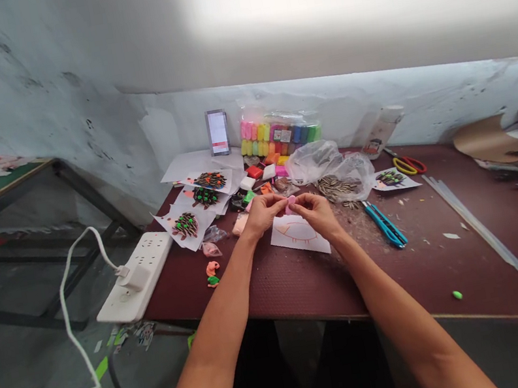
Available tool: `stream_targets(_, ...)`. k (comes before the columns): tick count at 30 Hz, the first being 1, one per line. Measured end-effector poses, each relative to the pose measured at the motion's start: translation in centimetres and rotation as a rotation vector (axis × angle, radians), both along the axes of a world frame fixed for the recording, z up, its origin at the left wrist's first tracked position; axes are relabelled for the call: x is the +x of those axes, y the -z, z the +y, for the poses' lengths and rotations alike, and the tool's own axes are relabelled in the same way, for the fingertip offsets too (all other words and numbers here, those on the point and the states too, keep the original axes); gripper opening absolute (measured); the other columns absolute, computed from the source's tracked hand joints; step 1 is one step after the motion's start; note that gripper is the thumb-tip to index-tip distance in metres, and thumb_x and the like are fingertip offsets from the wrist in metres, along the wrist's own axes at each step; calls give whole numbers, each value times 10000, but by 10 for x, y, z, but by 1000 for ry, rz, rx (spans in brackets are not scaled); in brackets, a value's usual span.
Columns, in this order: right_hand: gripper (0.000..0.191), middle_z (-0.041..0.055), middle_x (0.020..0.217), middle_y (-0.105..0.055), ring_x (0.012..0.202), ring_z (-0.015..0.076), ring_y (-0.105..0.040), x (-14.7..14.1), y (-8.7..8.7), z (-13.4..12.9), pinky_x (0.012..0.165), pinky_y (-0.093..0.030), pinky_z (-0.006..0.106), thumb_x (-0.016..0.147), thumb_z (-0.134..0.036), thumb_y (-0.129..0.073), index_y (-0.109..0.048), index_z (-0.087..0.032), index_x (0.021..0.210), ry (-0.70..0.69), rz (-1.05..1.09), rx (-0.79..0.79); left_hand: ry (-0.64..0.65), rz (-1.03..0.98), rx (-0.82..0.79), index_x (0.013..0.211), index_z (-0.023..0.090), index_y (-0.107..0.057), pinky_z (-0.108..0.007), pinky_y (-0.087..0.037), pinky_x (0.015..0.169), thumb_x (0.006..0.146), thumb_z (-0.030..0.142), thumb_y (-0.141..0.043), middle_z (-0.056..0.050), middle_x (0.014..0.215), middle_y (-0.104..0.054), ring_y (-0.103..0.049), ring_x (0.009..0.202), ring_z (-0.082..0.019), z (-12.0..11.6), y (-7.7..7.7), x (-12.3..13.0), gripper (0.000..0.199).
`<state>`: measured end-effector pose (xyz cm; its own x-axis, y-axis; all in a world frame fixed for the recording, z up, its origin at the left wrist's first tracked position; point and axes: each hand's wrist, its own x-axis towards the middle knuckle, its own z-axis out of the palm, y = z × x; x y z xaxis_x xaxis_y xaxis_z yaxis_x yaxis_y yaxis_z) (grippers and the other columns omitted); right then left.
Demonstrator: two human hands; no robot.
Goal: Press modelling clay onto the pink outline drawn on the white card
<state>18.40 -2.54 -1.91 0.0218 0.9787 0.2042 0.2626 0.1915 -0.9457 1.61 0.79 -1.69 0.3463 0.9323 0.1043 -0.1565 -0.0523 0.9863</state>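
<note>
Both my hands meet over the table, pinching a small lump of pink modelling clay (290, 204) between them. My left hand (265, 215) is closed on its left side, and my right hand (314, 212) grips it from the right. Just below lies a white paper (300, 240) with an orange outline drawing of an animal with short legs. Behind my hands are several blocks of coloured clay, a red one (254, 172) among them. A plastic bag of brown seeds or sticks (336, 187) lies open beyond my right hand.
Finished hedgehog pictures (185, 225) lie at left, beside a white power strip (136, 277). A blue utility knife (385, 224), scissors (409, 165) and clear glue sticks (481, 229) lie at right. Behind stand a phone (217, 132), a clay pack (279, 135) and a white bottle (382, 131).
</note>
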Motion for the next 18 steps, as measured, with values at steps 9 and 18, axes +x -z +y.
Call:
stream_targets(9, 523, 57, 733, -724, 620, 160, -563, 0, -3, -2, 603, -444, 296, 693, -705, -782, -716, -191, 760, 30, 22, 24, 61, 3, 2, 881, 108, -772, -251, -523, 643, 649, 529, -902, -59, 783, -727, -642, 684, -125, 0, 2, -1, 497)
stream_targets(18, 455, 43, 819, -723, 638, 148, -540, 1, 0, -1, 613, -463, 286, 758, -605, -760, -765, -196, 957, 74, -15, 99, 6, -22, -67, 760, 118, -728, -241, -532, 607, 597, 635, -899, -32, 664, -696, -624, 584, -107, -2, -2, 1, 568)
